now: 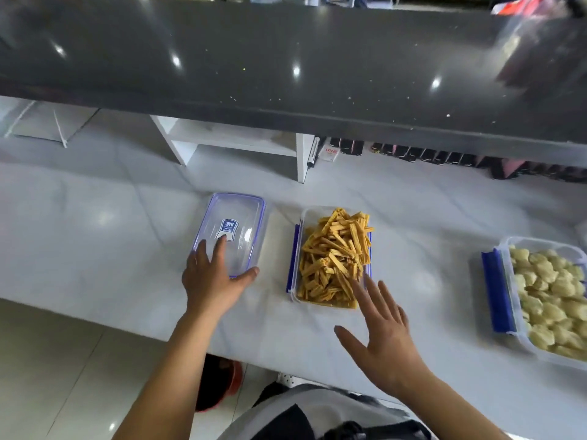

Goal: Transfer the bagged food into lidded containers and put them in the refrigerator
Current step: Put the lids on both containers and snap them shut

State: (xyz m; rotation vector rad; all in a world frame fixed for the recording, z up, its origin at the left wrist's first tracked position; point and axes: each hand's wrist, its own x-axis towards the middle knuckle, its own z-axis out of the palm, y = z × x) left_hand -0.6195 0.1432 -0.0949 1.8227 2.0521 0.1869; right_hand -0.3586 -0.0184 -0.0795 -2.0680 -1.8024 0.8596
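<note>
A clear lid with a blue rim [236,217] lies flat on the white counter [95,242]. My left hand [212,277] rests on its near end, fingers spread on top and thumb at the near edge. To the right stands an uncovered clear container [309,217] heaped with orange-yellow sticks [336,255], blue clips on its sides. My right hand [384,335] hovers open with straight fingers at that container's near right corner. At the far right, a second uncovered container [521,246] holds pale yellow chunks [552,300].
A dark raised bar top [286,65] spans the back, with a blurred clear bag [533,49] at its right end. A white shelf unit [235,141] and a row of dark bottles [444,155] stand beneath it. The counter's near edge runs diagonally above the tiled floor [47,376].
</note>
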